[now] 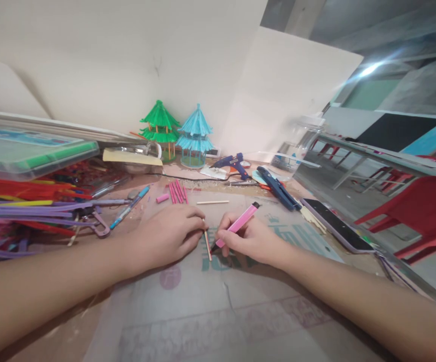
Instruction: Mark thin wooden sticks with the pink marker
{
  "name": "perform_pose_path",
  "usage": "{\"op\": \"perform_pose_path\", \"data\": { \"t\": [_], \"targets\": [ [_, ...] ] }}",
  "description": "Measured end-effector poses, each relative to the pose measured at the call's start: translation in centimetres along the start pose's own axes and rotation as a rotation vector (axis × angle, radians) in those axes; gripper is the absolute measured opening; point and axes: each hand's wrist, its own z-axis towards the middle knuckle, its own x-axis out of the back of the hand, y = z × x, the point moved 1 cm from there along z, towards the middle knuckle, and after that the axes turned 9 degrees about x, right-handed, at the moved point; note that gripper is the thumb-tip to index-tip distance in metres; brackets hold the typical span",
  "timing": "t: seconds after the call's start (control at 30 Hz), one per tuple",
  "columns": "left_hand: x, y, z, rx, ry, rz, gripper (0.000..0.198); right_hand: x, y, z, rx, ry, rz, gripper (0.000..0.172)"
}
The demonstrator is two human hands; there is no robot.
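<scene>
My left hand (168,234) is closed in a pinch on a thin wooden stick (207,245) that lies on a cardboard sheet (210,306). My right hand (253,239) grips a pink utility knife (238,223), its tip down at the stick beside my left fingers. Several short pink sticks (177,192) lie just beyond my hands, with one pale stick (212,202) to their right.
Green (160,128) and blue (195,136) model pagodas stand at the back wall. A blue glue gun (233,163), blue pliers (278,188) and a phone (336,226) lie to the right. Coloured pipe cleaners (25,208) and a pen (131,206) are on the left. Red chairs (425,211) stand beyond the table edge.
</scene>
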Motion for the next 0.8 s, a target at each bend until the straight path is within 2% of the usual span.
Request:
{"op": "perform_pose_path", "data": {
  "t": [0.17, 0.4, 0.57, 0.7, 0.8],
  "targets": [
    [0.11, 0.09, 0.02, -0.004, 0.005, -0.012, 0.021, 0.08, -0.12, 0.13, 0.053, 0.099, -0.057, 0.016],
    [-0.01, 0.03, -0.01, -0.004, 0.003, -0.001, 0.021, 0.00, -0.12, -0.17, -0.018, -0.024, 0.047, 0.020],
    [0.03, 0.06, -0.05, -0.010, 0.005, -0.005, 0.021, -0.05, -0.24, -0.25, -0.020, -0.027, 0.029, 0.020],
    [-0.10, 0.05, -0.09, -0.007, 0.009, -0.002, 0.022, 0.03, -0.04, -0.08, 0.016, 0.040, -0.006, 0.021],
    [-0.14, 0.02, -0.05, -0.005, 0.013, 0.006, 0.021, 0.05, 0.05, -0.09, 0.006, 0.009, 0.005, 0.021]
  ]
}}
